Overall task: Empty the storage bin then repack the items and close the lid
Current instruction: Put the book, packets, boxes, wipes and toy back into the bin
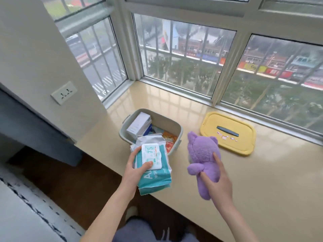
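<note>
A pale grey storage bin (177,127) stands open on the beige window ledge (244,180). Inside it I see a white box (139,124) leaning at the left and an orange packet (170,138) at the right. My left hand (138,169) grips a teal pack of wet wipes (153,170) just in front of the bin, thumb on its white flap. My right hand (218,182) holds a purple plush toy (202,158) above the ledge, right of the bin. The yellow lid (227,133) with a dark handle lies flat further right.
Barred windows (183,58) run close behind the ledge. A wall with a socket (63,92) stands to the left. Dark wooden floor (70,180) lies below the ledge's front edge, and a white surface with dark marks fills the lower left corner.
</note>
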`<state>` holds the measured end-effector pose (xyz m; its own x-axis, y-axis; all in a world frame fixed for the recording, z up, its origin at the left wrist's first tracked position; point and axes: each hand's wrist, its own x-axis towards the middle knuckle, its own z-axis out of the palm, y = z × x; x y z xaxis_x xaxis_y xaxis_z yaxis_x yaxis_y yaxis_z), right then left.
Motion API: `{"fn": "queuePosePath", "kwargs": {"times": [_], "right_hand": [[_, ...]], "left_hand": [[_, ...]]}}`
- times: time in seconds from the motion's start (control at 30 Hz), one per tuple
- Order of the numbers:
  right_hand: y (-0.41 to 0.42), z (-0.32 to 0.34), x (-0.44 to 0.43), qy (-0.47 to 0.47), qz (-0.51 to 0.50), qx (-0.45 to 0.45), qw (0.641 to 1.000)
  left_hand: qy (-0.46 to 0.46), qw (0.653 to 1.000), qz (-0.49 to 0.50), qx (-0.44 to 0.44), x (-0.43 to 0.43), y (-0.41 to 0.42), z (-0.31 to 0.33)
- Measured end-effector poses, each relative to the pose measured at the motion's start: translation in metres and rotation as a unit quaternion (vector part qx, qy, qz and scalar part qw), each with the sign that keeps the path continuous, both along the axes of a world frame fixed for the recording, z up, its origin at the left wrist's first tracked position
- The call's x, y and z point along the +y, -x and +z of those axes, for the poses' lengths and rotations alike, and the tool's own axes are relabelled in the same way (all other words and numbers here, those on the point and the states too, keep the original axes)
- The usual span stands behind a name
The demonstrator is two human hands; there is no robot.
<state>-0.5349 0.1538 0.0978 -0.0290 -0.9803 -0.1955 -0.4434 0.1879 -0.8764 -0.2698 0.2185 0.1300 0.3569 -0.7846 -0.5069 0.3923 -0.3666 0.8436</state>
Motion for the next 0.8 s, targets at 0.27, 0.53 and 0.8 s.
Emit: {"fn": "queuePosePath", "kwargs": {"times": [0.27,0.53,0.8], "right_hand": [[-0.110,-0.017,0.030,-0.024,-0.094,0.008,0.995],[-0.178,-0.012,0.044,-0.038,-0.197,0.015,0.980],[-0.179,-0.019,0.001,-0.046,-0.212,0.034,0.976]], "left_hand": [[-0.014,0.998,-0.053,-0.028,0.008,-0.139,-0.025],[-0.014,0.986,-0.158,-0.059,-0.030,-0.224,-0.024],[-0.002,0.972,-0.224,-0.071,-0.112,-0.195,-0.043]]}}
